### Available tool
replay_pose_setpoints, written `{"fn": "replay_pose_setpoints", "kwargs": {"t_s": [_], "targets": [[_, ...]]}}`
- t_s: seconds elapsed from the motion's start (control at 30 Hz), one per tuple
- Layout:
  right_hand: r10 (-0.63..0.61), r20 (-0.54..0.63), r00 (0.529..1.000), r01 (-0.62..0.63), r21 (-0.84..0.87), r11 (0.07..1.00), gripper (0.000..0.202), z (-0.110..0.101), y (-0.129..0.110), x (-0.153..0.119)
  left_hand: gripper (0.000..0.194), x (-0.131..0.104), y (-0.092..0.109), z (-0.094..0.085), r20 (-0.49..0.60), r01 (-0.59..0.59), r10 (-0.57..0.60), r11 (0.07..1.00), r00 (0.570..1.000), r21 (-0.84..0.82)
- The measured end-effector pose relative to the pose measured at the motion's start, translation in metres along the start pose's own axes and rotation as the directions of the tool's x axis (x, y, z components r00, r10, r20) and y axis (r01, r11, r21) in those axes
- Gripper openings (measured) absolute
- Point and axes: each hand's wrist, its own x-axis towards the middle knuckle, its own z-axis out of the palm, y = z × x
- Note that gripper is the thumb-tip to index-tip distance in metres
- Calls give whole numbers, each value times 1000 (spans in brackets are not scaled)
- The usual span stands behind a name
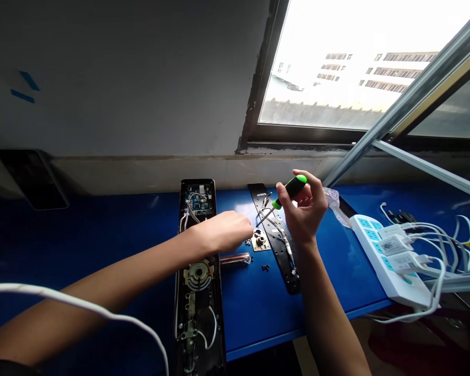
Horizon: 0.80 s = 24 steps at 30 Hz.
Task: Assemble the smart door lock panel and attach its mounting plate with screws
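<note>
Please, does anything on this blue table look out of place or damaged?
Slightly odd: small dark pieces, probably screws, lie loose on the table beside the black panel, without a container, so they might scatter. No clear damage shows.

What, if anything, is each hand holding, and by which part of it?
The right hand holds a green-and-black screwdriver by its handle. The left hand is curled; whether it holds anything cannot be told.

Left forearm (133,277) stretches in from near left; left hand (233,231) knuckles up, fingers curled, fingertips hidden. Right forearm (329,308) angles up from near right, right hand (307,211) gripping between thumb and bent fingers.
</note>
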Motion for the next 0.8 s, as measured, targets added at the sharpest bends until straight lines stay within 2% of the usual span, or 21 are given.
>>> {"fn": "replay_pose_setpoints", "kwargs": {"t_s": [0.1,0.23,0.47,0.7,0.8], "targets": [[8,15,1000,-8,-23,1000,35,-4,3,-5,32,11,0,5,74,6,-5,1000,997,-7],[-7,20,1000,8,-30,1000,35,-4,3,-8,26,16,0,10,118,21,-22,1000,993,13],[-41,30,999,41,-15,999,34,-5,0,-8,24,16,-4,11,106,85,-91,994,990,66],[-55,34,998,56,-25,998,33,-6,-3,-9,22,17,-2,14,82,26,-22,998,996,-55],[-41,46,998,42,-29,999,32,-6,-3,-10,22,17,0,14,100,16,-12,999,995,-41]]}}
